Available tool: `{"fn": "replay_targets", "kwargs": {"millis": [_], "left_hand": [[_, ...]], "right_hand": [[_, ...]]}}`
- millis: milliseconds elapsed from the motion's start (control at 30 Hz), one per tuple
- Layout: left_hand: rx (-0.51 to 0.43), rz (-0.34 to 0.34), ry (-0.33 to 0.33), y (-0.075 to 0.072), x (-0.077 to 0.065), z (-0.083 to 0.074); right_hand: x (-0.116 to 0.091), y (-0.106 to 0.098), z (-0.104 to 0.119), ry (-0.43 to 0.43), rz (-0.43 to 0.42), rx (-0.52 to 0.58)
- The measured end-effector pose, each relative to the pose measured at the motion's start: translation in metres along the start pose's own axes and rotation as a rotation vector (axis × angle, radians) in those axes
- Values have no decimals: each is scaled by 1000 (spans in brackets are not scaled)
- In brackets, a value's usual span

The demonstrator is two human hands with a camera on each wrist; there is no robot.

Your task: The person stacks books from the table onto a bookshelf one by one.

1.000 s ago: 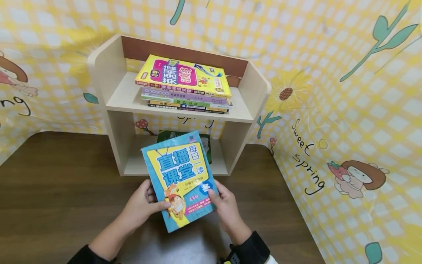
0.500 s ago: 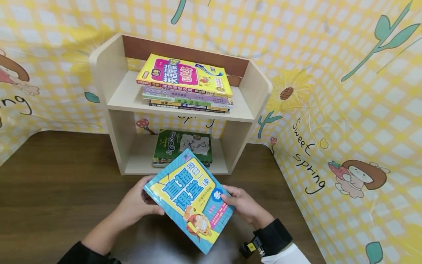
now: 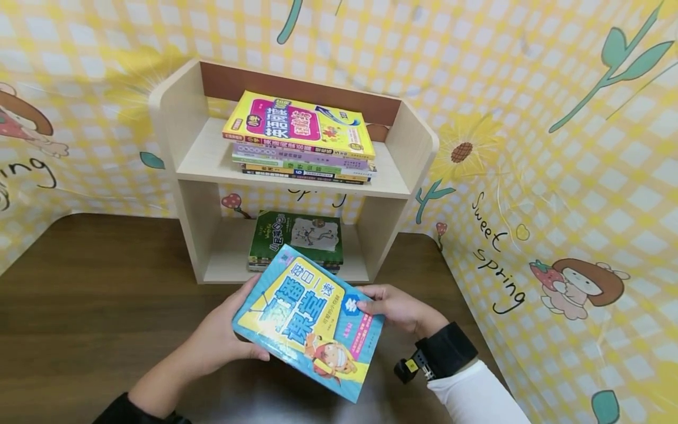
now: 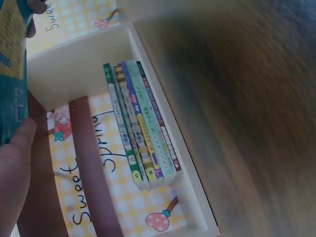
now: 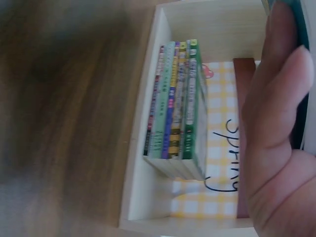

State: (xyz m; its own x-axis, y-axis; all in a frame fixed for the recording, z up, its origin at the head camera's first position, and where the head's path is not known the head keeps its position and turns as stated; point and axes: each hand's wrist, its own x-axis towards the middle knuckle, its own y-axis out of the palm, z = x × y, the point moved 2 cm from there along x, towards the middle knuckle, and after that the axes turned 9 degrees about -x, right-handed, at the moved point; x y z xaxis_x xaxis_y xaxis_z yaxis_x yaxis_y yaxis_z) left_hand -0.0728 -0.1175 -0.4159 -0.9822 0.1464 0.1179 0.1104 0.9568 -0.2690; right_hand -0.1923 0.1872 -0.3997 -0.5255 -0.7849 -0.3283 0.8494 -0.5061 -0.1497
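Observation:
A blue picture-covered book [image 3: 312,324] is held slanted in front of the shelf in the head view, its yellow title panel facing up. My right hand [image 3: 399,309] pinches its right edge, thumb on the cover and fingers underneath. Along the book's left edge, my left hand [image 3: 228,333] curls round the spine, thumb low against it and fingers mostly hidden behind. In the left wrist view, the left thumb [image 4: 19,158] lies at the book's edge [image 4: 12,89]. The right wrist view shows the right hand [image 5: 276,133] against the book's dark blue edge.
A pale wooden two-tier shelf [image 3: 193,229] stands on the brown table [image 3: 95,294]. On its upper board lies a stack of books topped by a yellow one [image 3: 302,123]; on the lower board is a green-topped stack [image 3: 302,235]. Yellow checked cloth [image 3: 556,147] hangs behind.
The book has turned so its top points up-left, and it has shifted slightly right and down. The right hand has moved right with its edge, and the green-topped stack has come into fuller view.

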Motion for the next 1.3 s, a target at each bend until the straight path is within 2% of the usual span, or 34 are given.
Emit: {"fn": "replay_targets", "kwargs": {"millis": [133, 267, 400, 500, 667, 800, 967, 1033, 1167, 1300], "left_hand": [[34, -42, 33, -2, -4, -9], [34, -79, 35, -4, -6, -15], [-9, -103, -1, -4, -9, -18], [-16, -132, -3, -6, -10, -24], [-1, -209, 44, -10, -12, -40], [-14, -278, 132, -10, -14, -54], [-135, -333, 224, -9, -14, -71], [-168, -361, 260, -10, -12, -78], [-162, -417, 321, -14, -10, -88], [-142, -451, 348, -18, -11, -95]], "right_hand": [[1, -1, 10, -20, -6, 8], [2, 0, 16, -37, -89, 2], [3, 5, 22, -39, -238, 55], [2, 10, 32, -37, -388, 114], [-3, 23, 60, -66, -633, 199], [-12, 36, 81, -131, -737, 267], [-25, 56, 107, -238, -719, 394], [-30, 62, 116, -276, -690, 401], [-37, 71, 130, -346, -638, 312], [-40, 75, 136, -404, -617, 221]]}}
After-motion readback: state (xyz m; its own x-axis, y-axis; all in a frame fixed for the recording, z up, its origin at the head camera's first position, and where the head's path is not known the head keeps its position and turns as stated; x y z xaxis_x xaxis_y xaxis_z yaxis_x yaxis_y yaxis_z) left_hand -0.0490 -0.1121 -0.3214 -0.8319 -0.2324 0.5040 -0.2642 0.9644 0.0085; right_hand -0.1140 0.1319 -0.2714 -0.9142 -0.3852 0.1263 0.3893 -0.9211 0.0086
